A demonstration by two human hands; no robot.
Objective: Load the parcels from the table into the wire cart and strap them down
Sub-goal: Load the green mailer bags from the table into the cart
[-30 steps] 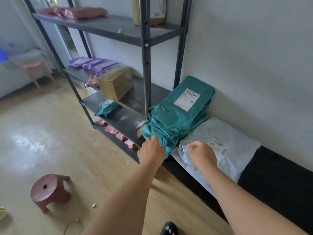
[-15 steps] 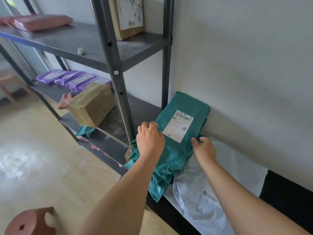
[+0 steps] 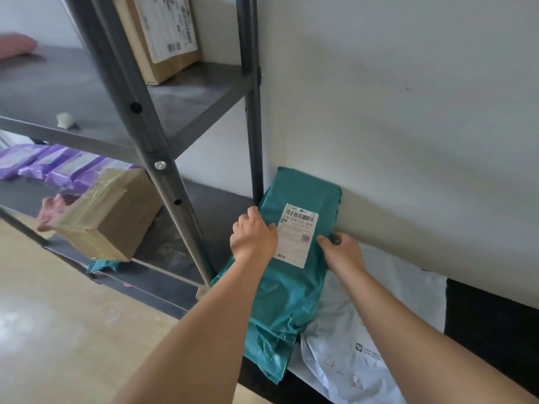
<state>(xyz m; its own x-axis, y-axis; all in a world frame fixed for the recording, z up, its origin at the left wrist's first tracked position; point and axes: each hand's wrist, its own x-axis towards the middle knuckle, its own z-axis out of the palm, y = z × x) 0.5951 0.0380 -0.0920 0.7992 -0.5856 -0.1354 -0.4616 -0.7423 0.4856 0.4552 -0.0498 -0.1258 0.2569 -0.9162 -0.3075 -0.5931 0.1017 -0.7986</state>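
A stack of teal mailer bags with a white barcode label lies on the low black table against the wall. My left hand grips the stack's left edge, fingers curled over it. On the right edge my right hand holds the stack, thumb on top. Under and beside the stack lies a white-grey mailer bag. No wire cart or strap is in view.
A dark metal shelf rack stands just left of the stack, its upright close to my left hand. A taped cardboard box, purple packets and a labelled box sit on the shelves. Wooden floor lies at lower left.
I have leaned in closer. Both hands moved from the stack's near end up along its sides and now hold it at the label.
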